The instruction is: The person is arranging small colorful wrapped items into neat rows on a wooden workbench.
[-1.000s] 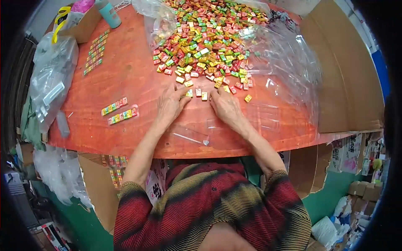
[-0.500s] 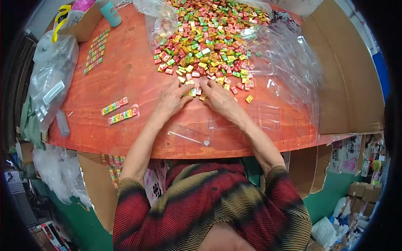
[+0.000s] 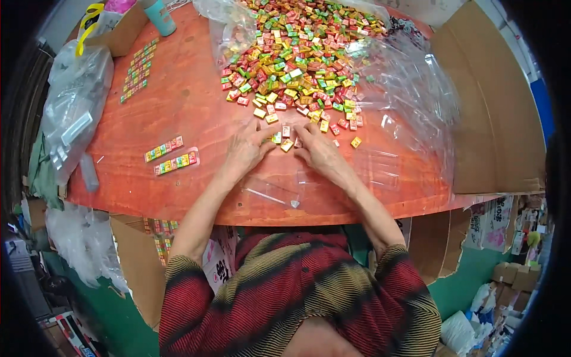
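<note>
A big heap of small rectangular blocks (image 3: 297,65), red, yellow and green, lies at the far middle of the table. They look like little wrapped sweets, though I cannot be sure. Just short of the heap my left hand (image 3: 242,150) rests on the table, its thumb and forefinger apart beside a green block (image 3: 276,137). Facing it, my right hand (image 3: 321,151) has its fingers spread next to a reddish block partly hidden by them. Between the hands lie a yellow block (image 3: 286,145) and a red-and-white block (image 3: 286,131).
Two rows of blocks (image 3: 171,156) lie at the left, one in a clear tray. More rows (image 3: 140,70) stand farther back. Clear plastic trays (image 3: 410,89) pile up right of the heap; another clear tray (image 3: 273,193) lies near me. A cardboard box (image 3: 488,107) stands at the right.
My hands have drawn slightly toward me and a little apart, bringing a few blocks away from the heap. The blocks between them now show more plainly.
</note>
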### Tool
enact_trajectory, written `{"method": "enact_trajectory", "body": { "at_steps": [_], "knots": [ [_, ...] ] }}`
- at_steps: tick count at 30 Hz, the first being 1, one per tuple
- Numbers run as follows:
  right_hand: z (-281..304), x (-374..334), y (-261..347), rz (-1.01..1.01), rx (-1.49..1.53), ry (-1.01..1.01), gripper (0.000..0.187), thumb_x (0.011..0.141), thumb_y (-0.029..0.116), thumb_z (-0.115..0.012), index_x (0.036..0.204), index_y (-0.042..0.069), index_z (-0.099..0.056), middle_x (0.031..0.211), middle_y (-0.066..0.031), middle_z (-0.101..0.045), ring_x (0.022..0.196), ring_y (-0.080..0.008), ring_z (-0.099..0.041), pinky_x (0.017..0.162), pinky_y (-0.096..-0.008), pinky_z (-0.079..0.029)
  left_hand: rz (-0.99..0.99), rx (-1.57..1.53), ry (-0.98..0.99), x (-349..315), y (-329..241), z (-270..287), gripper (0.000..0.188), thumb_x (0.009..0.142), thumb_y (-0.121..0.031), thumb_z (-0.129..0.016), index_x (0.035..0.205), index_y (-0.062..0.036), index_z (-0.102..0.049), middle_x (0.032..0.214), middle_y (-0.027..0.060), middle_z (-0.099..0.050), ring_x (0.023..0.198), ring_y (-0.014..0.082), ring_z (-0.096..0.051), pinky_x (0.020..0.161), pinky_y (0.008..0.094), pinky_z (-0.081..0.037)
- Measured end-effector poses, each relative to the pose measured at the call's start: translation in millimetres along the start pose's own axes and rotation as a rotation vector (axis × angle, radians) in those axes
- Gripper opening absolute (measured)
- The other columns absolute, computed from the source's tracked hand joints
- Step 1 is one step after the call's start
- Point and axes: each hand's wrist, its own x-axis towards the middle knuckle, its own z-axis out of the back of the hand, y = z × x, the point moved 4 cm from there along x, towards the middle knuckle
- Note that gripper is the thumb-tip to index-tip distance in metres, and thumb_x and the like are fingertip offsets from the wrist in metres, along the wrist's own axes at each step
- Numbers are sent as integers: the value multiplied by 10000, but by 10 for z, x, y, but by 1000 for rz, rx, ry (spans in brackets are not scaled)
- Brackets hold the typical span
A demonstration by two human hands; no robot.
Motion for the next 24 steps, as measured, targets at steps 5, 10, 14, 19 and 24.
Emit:
{"method": "enact_trajectory", "body": {
  "at_steps": [5, 10, 14, 19, 24],
  "knots": [
    [52, 33, 46, 41, -71, -221, 294, 764, 112, -608, 1025, 36, -495, 973, -167, -516, 836, -334, -543, 691, -415, -447, 2, -8, -34, -28, -14, 46, 378, 683, -160, -699, 1054, -195, -632, 789, 85, -470, 768, 254, -524, 660, 379, -434],
    [-156, 369, -25, 103, -205, -277, 176, 794, 115, -545, 934, 11, -567, 790, -165, -569, 782, -334, -558, 655, -409, -449, 26, 19, -54, -47, 26, 78, 334, 684, -159, -699, 1013, -163, -645, 787, 93, -466, 776, 262, -521, 663, 382, -431],
    [-224, 327, 85, 125, -162, -194, 172, 797, 137, -557, 915, 11, -570, 813, -163, -572, 769, -332, -567, 641, -410, -457, 63, 36, -36, -94, 79, 125, 296, 734, -182, -665, 1027, -160, -632, 848, 99, -497, 791, 280, -549, 671, 381, -450],
    [-50, 45, 162, -53, -168, -202, 357, 749, 260, -651, 1000, 44, -517, 905, -149, -522, 801, -332, -569, 627, -418, -465, 83, 27, -49, -107, 89, 147, 286, 730, -191, -670, 1012, -155, -635, 855, 95, -506, 801, 277, -554, 671, 384, -454],
    [-64, 7, 197, 21, -198, -170, 485, 669, 229, -720, 1029, 13, -476, 873, -179, -494, 775, -336, -578, 552, -419, -478, 62, -7, -62, -93, 80, 130, 303, 695, -178, -694, 992, -146, -646, 800, 99, -465, 789, 276, -524, 662, 390, -436]
  ]
}}
